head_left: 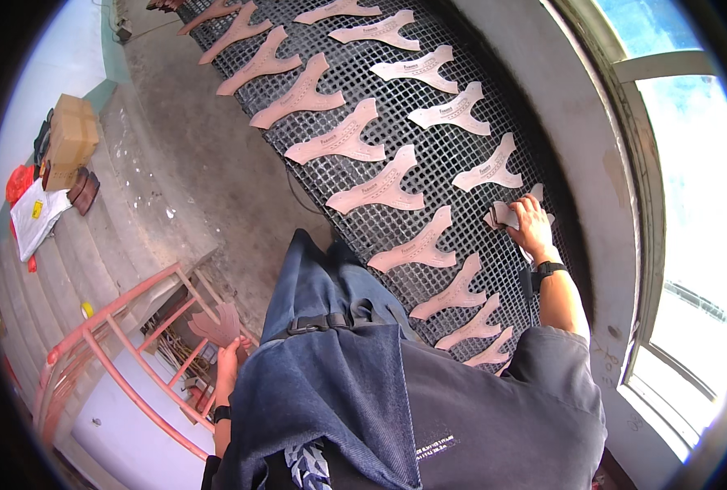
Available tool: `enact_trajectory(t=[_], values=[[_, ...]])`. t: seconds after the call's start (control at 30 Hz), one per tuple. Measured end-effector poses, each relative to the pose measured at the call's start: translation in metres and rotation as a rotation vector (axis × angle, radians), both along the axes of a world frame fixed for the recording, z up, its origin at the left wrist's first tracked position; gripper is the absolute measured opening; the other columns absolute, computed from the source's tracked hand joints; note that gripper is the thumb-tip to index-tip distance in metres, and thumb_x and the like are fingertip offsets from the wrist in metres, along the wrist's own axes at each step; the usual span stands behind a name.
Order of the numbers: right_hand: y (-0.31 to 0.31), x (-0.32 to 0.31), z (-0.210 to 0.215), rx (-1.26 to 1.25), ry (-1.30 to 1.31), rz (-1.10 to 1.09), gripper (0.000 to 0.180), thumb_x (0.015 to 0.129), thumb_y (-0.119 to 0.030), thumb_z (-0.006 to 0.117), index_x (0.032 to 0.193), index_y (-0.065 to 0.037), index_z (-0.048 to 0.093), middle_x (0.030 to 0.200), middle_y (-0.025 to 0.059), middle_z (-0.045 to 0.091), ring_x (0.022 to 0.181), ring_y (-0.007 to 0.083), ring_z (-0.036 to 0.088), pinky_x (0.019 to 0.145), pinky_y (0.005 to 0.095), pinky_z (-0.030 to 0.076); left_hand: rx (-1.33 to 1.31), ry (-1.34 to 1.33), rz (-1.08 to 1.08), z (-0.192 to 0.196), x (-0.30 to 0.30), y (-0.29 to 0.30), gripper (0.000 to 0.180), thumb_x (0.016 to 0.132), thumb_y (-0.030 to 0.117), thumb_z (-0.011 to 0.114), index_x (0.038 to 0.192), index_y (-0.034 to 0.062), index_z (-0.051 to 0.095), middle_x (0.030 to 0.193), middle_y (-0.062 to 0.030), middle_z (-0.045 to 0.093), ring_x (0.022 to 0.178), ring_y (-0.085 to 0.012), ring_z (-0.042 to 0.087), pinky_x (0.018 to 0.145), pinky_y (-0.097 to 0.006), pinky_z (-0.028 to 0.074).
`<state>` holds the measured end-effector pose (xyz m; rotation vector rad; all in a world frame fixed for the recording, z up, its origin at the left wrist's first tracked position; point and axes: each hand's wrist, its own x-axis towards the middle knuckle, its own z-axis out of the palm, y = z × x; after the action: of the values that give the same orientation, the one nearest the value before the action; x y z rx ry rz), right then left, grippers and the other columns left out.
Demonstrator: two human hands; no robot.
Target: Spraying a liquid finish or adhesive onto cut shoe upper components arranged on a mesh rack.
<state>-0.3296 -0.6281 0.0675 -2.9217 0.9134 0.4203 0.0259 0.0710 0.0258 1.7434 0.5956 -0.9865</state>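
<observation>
My left hand (231, 358), low at my left side, is closed round a fanned stack of pinkish-brown leather pieces (215, 325). Over the right part of a dark mesh rack (355, 242), my right hand (531, 229) grips grey-beige leather pieces (505, 216); my fingers hide part of them, and how many there are I cannot tell. Just beyond it lies a pale Y-shaped leather piece (494, 166). Another row of pinkish Y-shaped pieces, among them a leather piece (419, 245), runs along the rack's left side.
A grey wall ledge (580, 139) and a window (694, 212) border the rack on the right. At the left, red metal railing (126, 327) stands beside steps (135, 204). A cardboard box (72, 139) and a white bag (38, 216) rest farther off.
</observation>
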Motion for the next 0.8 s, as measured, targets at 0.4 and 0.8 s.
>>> enact_trajectory(t=[0.4, 0.8], values=[[-0.020, 0.090, 0.001, 0.010, -0.134, 0.170, 0.029, 0.073, -0.012, 0.072, 0.100, -0.007, 0.060, 0.103, 0.0097, 0.060, 0.109, 0.0298, 0.057, 0.094, 0.0426, 0.045, 0.012, 0.029, -0.054, 0.000, 0.024, -0.004, 0.027, 0.098, 0.019, 0.056, 0.110, -0.0042, 0.063, 0.103, -0.0173, 0.072, 0.099, -0.0257, 0.068, 0.089, -0.036, 0.050], [-0.055, 0.200, -0.017, 0.024, -0.230, 0.211, 0.033, 0.075, -0.021, 0.077, 0.100, -0.007, 0.060, 0.104, 0.0100, 0.059, 0.106, 0.0311, 0.057, 0.088, 0.0446, 0.049, 0.123, -0.082, -0.127, 0.027, 0.027, -0.019, 0.029, 0.098, 0.020, 0.056, 0.111, -0.0051, 0.064, 0.099, -0.0150, 0.073, 0.092, -0.0224, 0.068, 0.085, -0.036, 0.052]])
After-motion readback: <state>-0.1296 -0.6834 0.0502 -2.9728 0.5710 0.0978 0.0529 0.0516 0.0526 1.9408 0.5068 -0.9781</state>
